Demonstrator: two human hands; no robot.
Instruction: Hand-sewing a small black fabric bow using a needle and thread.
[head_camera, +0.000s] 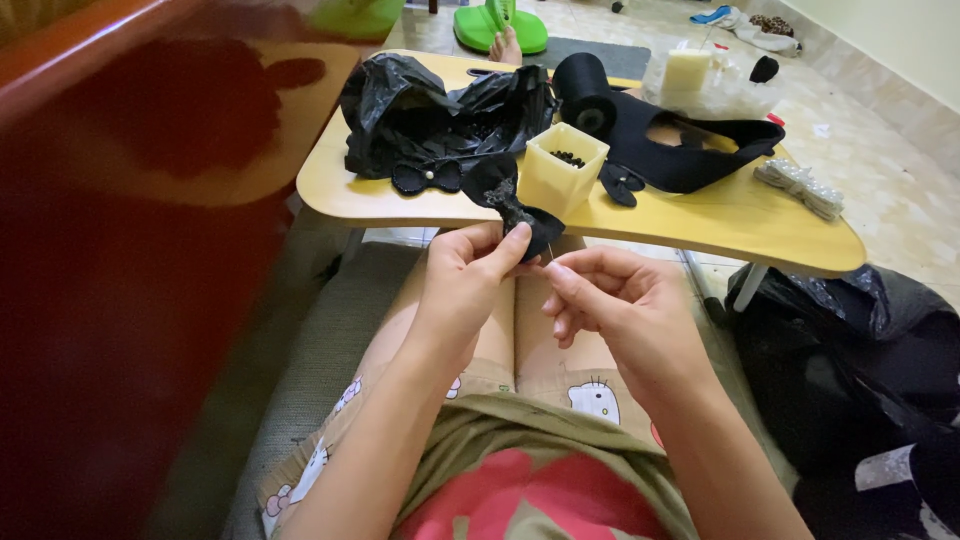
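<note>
Black fabric bow piece (515, 205) is getting pinched in the left hand (470, 270) just over the lap, while the right hand (620, 300) is gripping something thin beside it, probably a needle. One finished-looking bow (428, 177) is lying on the yellow table (720, 215); the small yellow bead cup (562, 168) is sitting there too.

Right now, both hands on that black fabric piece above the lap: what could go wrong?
1. The right hand seems to pinch a thin needle at the black fabric bow that the left hand grips; a slip could prick the left fingertips.
2. The open yellow cup of dark beads stands near the yellow table's front edge, just above the hands; a bump could spill it onto the lap.
</note>
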